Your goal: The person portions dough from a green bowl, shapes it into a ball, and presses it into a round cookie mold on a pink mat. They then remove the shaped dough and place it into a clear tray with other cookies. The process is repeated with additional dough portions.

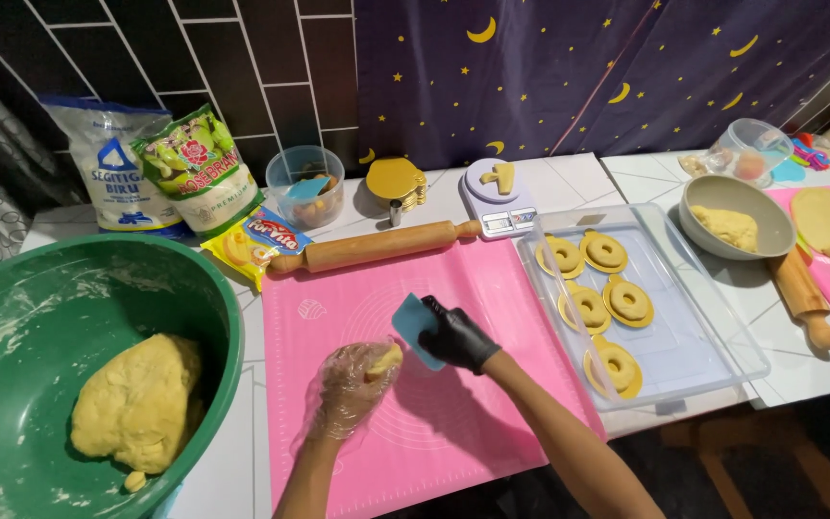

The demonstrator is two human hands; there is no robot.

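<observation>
Baking mat (453,423) lies centre on the tabletop (569,178). Basin (12,288) to its left, dough mass (136,404) inside. Rolling pin (372,246) along the mat's far edge; scale (497,197) behind it. Tray (713,360) right of the mat, dough rings (607,252) in it. Bowl (737,202) beyond the tray.

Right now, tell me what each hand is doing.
Left hand: in a clear plastic glove, closed around a small dough piece over the pink mat.
Right hand: in a black glove, gripping a blue scraper beside that dough.
</observation>
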